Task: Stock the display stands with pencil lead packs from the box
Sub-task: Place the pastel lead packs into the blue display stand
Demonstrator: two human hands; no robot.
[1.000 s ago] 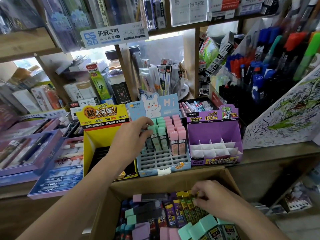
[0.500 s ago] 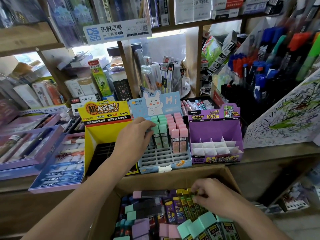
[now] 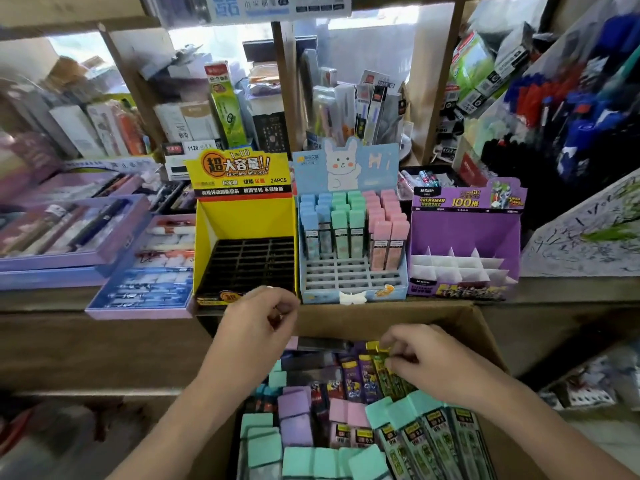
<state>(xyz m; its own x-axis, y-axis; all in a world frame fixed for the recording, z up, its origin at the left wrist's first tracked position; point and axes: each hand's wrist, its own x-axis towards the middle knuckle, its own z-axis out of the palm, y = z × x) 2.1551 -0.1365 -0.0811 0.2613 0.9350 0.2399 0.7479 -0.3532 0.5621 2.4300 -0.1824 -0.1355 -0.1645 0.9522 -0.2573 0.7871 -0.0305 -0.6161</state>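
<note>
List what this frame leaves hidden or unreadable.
Head view only.
1. Right hand covers the green packs; grip unclear.
2. Left hand: curled fingers hide the palm.
3. Box: near end cut by bottom edge.
4. Shelf label: cut by top edge, blurred.

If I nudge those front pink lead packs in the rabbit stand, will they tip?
Probably not far: the pink packs stand tall and narrow but sit in the rabbit stand's grid slots. They look like stiff, light plastic cases, so likely easy to lift straight up.
</note>
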